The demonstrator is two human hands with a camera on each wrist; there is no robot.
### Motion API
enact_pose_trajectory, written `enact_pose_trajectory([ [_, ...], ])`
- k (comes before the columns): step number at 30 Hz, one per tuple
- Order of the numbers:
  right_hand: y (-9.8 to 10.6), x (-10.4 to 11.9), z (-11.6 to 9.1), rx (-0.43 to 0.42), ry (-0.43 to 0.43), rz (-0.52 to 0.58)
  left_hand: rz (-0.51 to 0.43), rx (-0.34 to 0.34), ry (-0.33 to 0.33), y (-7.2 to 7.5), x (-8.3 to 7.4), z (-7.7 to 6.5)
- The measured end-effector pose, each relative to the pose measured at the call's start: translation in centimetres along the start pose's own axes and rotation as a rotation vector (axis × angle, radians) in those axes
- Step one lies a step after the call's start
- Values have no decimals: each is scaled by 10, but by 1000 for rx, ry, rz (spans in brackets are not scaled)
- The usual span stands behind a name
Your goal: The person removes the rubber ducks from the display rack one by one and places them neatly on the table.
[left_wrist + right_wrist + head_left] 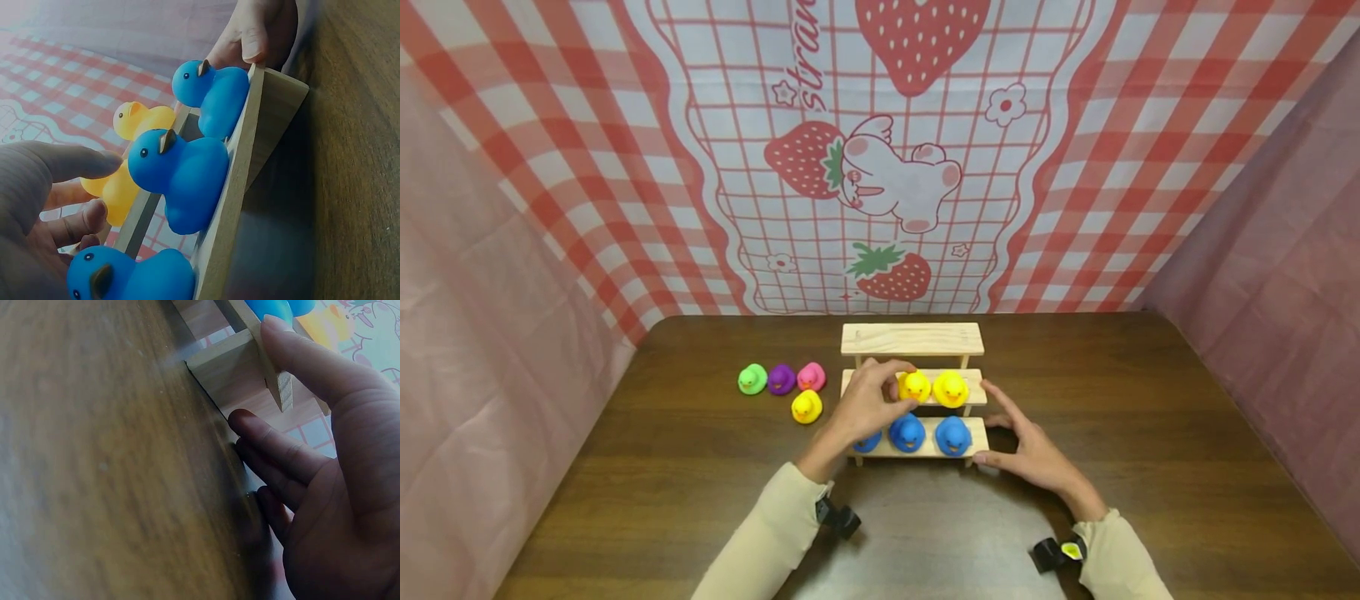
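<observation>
My left hand (867, 402) pinches a yellow rubber duck (916, 387) on the middle tier of a three-step wooden rack (912, 340). Right beside it sits a second yellow duck (951, 389). Three blue ducks stand along the bottom tier; the left one (868, 442) is partly covered by my left hand, while the middle one (181, 175) shows fully in the left wrist view. At the rack's right end, my right hand (1037, 454) has its fingers spread, with the thumb (294, 347) touching the lower tier's edge. The top tier holds nothing.
Left of the rack, a green duck (752, 379), a purple duck (781, 379) and a pink duck (811, 377) stand in a row on the brown table (700, 467). Another yellow duck (807, 407) sits in front of the pink one. A checked strawberry cloth (880, 275) hangs behind.
</observation>
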State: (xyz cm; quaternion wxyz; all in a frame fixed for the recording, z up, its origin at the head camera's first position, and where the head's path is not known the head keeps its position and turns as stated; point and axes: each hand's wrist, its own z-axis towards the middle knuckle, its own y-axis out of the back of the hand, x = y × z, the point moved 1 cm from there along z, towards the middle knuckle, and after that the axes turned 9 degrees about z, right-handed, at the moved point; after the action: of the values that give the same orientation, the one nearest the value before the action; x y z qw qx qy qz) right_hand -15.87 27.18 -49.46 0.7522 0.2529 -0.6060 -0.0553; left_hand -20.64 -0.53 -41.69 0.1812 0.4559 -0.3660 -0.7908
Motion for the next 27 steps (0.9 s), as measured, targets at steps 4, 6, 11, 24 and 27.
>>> enact_pose_trajectory([
  [4,0,1,1,-1,-7,1,1,-6,1,-1,0,0],
  [6,0,1,1,0,-13,0,2,-8,4,-1,0,0],
  [11,0,1,1,1,-15,-4,-13,-6,13,-1,0,0],
  [24,1,2,1,4,-4,3,-25,-34,-10,5,-1,0],
  [27,0,3,0,2,-6,5,-14,-45,-5,8,-1,-1],
])
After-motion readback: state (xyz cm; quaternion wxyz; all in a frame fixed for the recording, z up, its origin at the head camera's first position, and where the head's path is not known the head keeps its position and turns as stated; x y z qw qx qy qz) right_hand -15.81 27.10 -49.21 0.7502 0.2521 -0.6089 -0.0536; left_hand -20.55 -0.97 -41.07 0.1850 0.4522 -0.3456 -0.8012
